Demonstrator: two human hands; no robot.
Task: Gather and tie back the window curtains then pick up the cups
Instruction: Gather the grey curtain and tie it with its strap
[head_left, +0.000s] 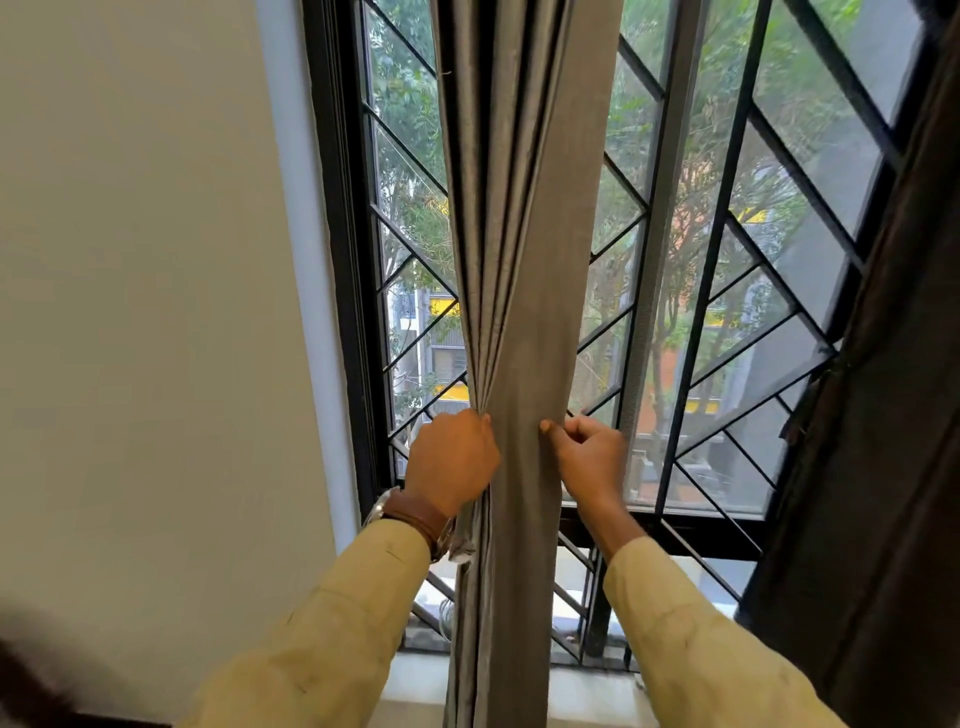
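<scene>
A: Where is the grey pleated fabric curtain (519, 260) hung?
B: Bunched mid-window, inside the black metal window frame (343, 260). Left folds are gripped by the left hand (451, 457); right edge is pinched by the right hand (589, 457).

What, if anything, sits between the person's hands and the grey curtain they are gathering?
Nothing visible does. The left hand grips the bunched folds of the grey curtain from its left side, and the right hand pinches its right edge. No tie or cups show in this view.
</scene>
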